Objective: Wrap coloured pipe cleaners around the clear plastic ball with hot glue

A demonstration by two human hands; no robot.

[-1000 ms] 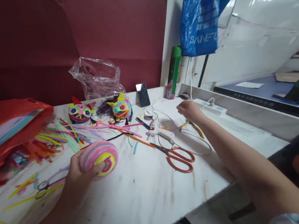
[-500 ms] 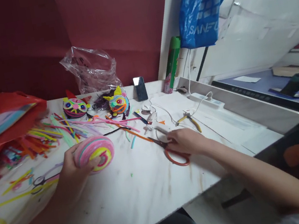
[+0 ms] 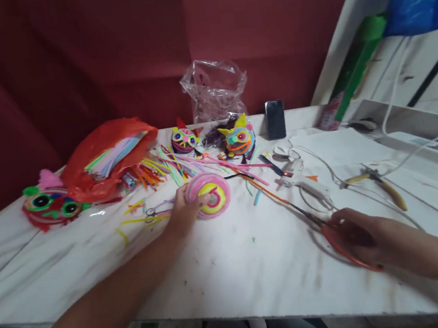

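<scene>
My left hand (image 3: 187, 210) grips a round ball (image 3: 217, 184) covered in pink fuzzy coils, with a yellow and dark pink spiral facing me. On the right, my right hand (image 3: 361, 235) is closed on a pair of scissors (image 3: 334, 242) with orange handles. The blades point up and left over the white table, close to an orange pipe cleaner (image 3: 269, 196). Just behind the scissors lies a white hot glue gun (image 3: 310, 187). Loose pipe cleaners (image 3: 148, 171) are spread beyond the ball, some spilling from a red plastic bag (image 3: 108, 135).
Animal-faced balls stand at the back: one striped (image 3: 184, 139), one with yellow ears (image 3: 238, 141), another red and green (image 3: 52, 207) at left. A phone (image 3: 275, 120) leans upright. Yellow-handled pliers (image 3: 375, 181) lie at right near white cables. A clear plastic bag (image 3: 214, 88) stands behind.
The view has swung left, bringing the red and green ball into sight. Both hands keep their holds on the ball and scissors; the scissors now sit lower, nearer the table's front edge.
</scene>
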